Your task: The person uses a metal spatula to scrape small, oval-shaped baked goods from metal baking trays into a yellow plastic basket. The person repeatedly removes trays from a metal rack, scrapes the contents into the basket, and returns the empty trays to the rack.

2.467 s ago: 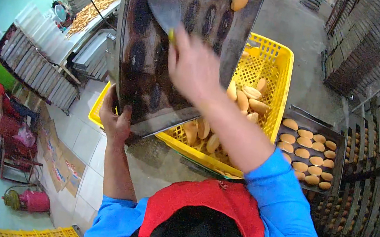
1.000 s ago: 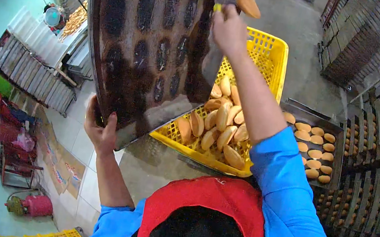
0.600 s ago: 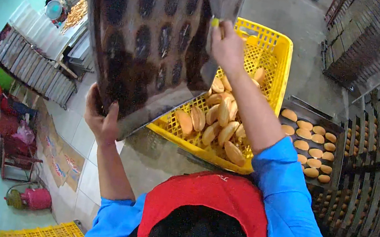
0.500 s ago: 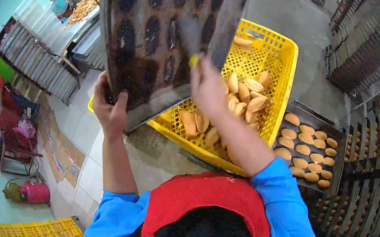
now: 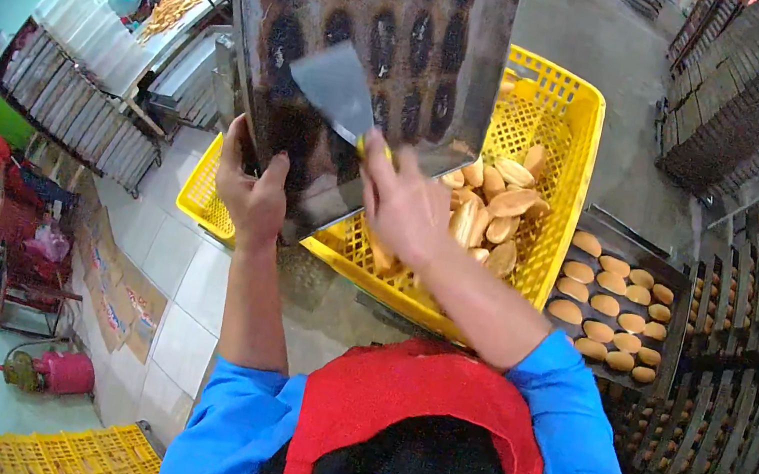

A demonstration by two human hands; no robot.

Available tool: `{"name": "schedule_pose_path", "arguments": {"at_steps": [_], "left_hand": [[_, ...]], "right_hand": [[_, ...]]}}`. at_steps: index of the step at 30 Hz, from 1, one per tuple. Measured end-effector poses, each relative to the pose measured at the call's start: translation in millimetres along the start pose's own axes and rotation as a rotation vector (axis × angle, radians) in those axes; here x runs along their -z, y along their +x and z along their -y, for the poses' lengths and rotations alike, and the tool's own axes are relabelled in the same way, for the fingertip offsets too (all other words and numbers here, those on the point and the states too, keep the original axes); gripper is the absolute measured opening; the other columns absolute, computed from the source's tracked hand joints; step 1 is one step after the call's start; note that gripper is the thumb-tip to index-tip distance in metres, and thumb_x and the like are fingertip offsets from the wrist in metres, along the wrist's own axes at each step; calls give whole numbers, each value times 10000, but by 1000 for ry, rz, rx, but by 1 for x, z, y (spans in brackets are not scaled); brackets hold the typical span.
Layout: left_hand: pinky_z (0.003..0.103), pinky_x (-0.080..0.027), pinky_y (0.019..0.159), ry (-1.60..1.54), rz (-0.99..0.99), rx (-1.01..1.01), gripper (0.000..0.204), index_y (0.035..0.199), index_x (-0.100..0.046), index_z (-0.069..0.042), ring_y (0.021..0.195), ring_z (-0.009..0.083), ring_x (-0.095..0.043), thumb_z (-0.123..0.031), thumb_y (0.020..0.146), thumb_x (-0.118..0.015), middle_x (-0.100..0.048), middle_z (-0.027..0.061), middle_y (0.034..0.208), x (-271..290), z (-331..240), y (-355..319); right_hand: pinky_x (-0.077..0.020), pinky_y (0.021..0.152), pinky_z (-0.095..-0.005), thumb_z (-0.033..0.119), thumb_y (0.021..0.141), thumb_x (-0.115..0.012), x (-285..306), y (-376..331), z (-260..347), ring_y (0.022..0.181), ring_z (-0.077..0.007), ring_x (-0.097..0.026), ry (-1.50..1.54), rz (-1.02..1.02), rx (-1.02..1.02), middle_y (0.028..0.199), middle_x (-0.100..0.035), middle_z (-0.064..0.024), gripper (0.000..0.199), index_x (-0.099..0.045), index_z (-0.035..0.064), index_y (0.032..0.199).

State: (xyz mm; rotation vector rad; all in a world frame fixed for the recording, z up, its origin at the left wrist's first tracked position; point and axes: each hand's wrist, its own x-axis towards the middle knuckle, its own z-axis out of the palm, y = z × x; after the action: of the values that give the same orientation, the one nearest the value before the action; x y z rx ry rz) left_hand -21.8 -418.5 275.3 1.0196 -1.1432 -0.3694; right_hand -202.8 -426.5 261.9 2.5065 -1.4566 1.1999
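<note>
While tilted over the yellow plastic crate (image 5: 561, 127) of bread rolls (image 5: 496, 212), dark metal baking tray (image 5: 376, 23) in closed left grip (image 5: 250, 194), flat metal scraper (image 5: 334, 92) in closed right grip (image 5: 405, 206).

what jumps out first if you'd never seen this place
The big dark baking tray tilted up in the middle, gripped at its lower edge by the left hand, while the right hand presses a flat scraper against it. Just behind sits a bright yellow crate with golden bread rolls piled inside, and to the right a second tray of rolls lies low.
</note>
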Motion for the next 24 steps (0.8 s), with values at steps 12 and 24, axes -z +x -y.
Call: {"name": "schedule_pose_path", "arguments": {"at_steps": [12,24], "left_hand": [[280,-412,906,-95,-6,74,503,1217,-466,36,1000,169,-550,84,726,-564,-572,89,1095,-8,10,2],[287,-409,916,-74,-20,51,527,1237,-440,39,1009,177,-546,83,726,-564,-556,90,1116,-18,10,-8]], "right_hand": [[-485,528,-504,261,897,-479,-10,11,-47,592,-422,-589,57,27,-253,779,-575,-258,373,-451,60,1210],[-484,653,-515,263,923,-444,14,62,-72,726,-427,-611,162,67,-514,747,-613,-265,244,-488,34,994]]}}
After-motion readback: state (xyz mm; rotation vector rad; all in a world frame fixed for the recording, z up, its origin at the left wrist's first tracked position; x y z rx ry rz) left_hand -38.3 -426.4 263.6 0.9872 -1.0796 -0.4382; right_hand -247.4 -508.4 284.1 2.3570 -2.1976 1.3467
